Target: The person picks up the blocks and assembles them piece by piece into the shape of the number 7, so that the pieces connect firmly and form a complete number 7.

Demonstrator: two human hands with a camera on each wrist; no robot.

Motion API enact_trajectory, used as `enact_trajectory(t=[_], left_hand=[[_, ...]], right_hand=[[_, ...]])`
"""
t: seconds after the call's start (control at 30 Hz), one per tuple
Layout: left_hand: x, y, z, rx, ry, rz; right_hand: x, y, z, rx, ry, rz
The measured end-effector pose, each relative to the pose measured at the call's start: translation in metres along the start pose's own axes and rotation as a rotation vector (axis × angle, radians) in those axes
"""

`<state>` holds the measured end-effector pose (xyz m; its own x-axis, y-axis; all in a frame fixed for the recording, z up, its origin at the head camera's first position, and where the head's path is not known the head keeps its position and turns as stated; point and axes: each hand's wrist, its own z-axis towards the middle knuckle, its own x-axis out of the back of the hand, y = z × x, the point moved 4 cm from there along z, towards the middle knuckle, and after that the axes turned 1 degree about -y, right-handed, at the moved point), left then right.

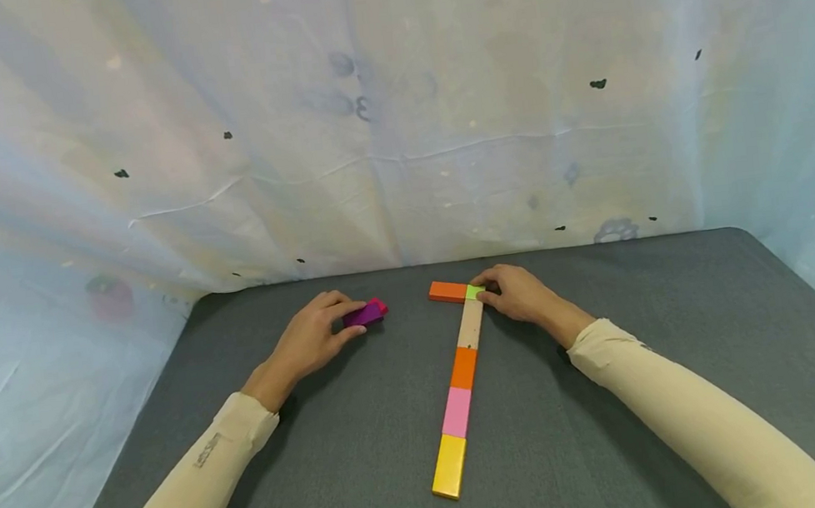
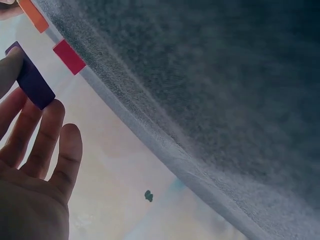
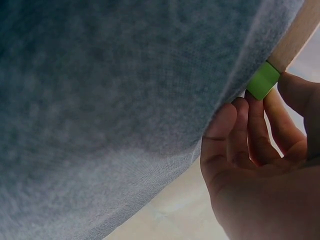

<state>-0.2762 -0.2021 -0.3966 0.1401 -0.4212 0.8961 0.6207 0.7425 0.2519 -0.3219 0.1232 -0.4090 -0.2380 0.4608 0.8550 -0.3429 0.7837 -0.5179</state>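
Note:
My left hand [image 1: 314,332] pinches a purple block [image 1: 363,315] between thumb and fingers, and in the left wrist view the purple block [image 2: 34,82] is tilted between them. Just beyond it lies a crimson block [image 2: 70,57], mostly hidden in the head view. My right hand [image 1: 521,293] pinches a lime-green block [image 1: 474,291] at the far end of a row; the right wrist view has thumb and fingertips around this green block [image 3: 263,81]. An orange block [image 1: 447,290] touches its left side. Toward me run a bare wood block [image 1: 471,324], another orange block [image 1: 463,367], a pink block [image 1: 457,412] and a yellow block [image 1: 449,467].
The blocks lie on a dark grey cloth-covered table [image 1: 357,477]. Its far edge runs close behind both hands. A pale printed curtain [image 1: 437,116] hangs behind the table and along both sides.

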Motion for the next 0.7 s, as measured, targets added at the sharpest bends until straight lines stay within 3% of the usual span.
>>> enact_trajectory(t=[0.7], left_hand=[[-0.002,-0.002,0.014,0.022,-0.007,-0.024]], right_hand=[[0.0,-0.002,-0.001,0.006,0.0,-0.003]])
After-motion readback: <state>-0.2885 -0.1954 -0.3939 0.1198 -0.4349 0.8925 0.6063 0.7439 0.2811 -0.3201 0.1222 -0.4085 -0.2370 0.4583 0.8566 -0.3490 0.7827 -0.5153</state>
